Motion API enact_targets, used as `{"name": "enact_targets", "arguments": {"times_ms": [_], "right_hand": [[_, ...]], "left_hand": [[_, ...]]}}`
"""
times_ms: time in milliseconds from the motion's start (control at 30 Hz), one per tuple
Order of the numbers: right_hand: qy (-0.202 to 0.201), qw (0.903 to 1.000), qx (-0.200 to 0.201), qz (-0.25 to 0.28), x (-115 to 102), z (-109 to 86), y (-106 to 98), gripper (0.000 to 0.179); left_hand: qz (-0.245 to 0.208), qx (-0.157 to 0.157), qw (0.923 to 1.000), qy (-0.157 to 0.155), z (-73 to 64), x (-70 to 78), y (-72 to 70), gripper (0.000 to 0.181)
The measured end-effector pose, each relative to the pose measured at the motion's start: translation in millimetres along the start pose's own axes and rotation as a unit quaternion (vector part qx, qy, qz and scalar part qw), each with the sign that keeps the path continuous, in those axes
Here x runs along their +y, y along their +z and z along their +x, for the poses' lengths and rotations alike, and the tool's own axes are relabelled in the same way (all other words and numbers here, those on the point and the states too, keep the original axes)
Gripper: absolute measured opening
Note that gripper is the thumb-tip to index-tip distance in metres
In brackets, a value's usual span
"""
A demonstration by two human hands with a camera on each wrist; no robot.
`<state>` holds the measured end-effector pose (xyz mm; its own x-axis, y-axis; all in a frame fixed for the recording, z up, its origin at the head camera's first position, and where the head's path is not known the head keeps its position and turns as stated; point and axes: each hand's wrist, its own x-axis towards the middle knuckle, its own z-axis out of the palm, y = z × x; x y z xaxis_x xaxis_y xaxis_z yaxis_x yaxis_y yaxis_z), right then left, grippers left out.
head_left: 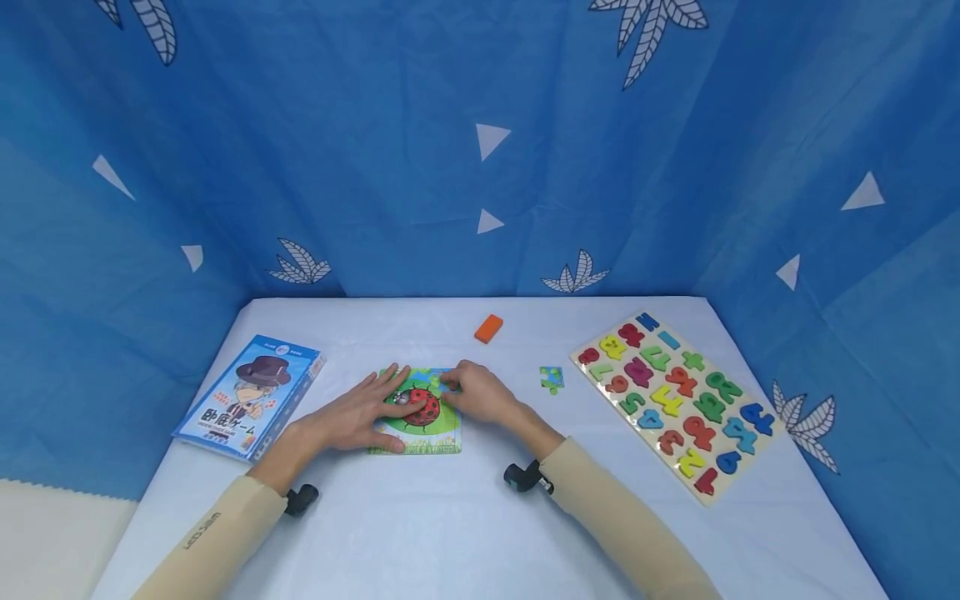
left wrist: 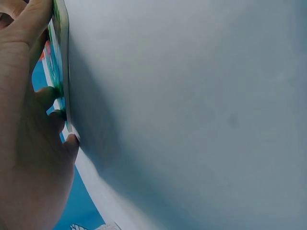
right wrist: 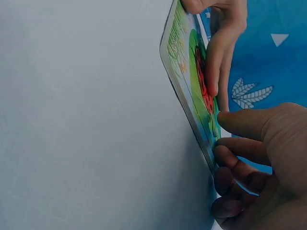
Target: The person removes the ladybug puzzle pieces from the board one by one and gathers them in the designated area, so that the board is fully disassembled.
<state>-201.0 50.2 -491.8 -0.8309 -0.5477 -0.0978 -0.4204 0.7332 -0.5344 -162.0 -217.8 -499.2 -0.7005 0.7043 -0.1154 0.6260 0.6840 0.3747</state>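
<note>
A ladybug jigsaw puzzle (head_left: 448, 439) in a flat tray lies on the white table, its red ladybug in the middle. My left hand (head_left: 367, 412) rests on its left side with fingers spread; in the left wrist view its fingers (left wrist: 45, 96) lie along the tray's edge. At the upper right corner my right hand (head_left: 483, 393) pinches a small blue-green puzzle piece between thumb and index finger, mostly hidden by the fingers. The right wrist view has the right thumb (right wrist: 242, 122) close over the puzzle's surface. A loose puzzle piece (head_left: 552, 377) lies right of the hand.
An orange block (head_left: 488, 328) lies behind the puzzle. On the left is a blue game box (head_left: 251, 396) with a cartoon figure in a hat. A wooden board (head_left: 705, 492) with colourful number pieces lies at the right. Blue cloth (head_left: 420, 167) hangs behind the table.
</note>
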Motion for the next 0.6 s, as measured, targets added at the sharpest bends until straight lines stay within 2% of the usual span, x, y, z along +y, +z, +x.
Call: {"name": "enact_targets", "arguments": {"times_ms": [367, 600], "right_hand": [[0.001, 0.9998, 0.001, -0.022, -4.1, -1.9, 2.3, 0.041], [0.009, 0.9999, 0.002, -0.014, -6.9, -1.3, 3.4, 0.039]], "left_hand": [[-0.002, -0.013, 0.9999, -0.007, 1.6, -2.6, 1.6, 0.078], [-0.004, -0.014, 0.9998, -0.009, 1.5, -1.6, 1.2, 0.078]]}}
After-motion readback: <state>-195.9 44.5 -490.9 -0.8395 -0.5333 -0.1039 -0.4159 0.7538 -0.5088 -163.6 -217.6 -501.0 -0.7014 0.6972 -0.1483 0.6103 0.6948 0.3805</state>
